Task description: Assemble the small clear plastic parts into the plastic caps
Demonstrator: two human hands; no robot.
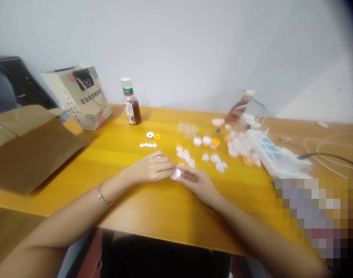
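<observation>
A small white round piece [175, 174], perhaps a cap, sits between my hands just above the table. My right hand [198, 183] pinches it between thumb and index finger. The fingers of my left hand [153, 168] are closed against its left side, and its thumb is hidden. Beyond my hands lie white patterned cut-out pieces [184, 154] and more such pieces [218, 162]. A white ring [150, 135] and a yellow ring [157, 136] lie behind a row of small white discs [148, 145]. Farther right are white round pieces [206, 140] and an orange one [215, 143].
An open cardboard box [34, 150] and a paper bag [84, 96] stand on the left. A drink bottle [131, 102] stands at the back; another bottle [238, 108] leans on the right. A heap of white and orange pieces [241, 146] lies beside a white-and-blue package [270, 146] and cables.
</observation>
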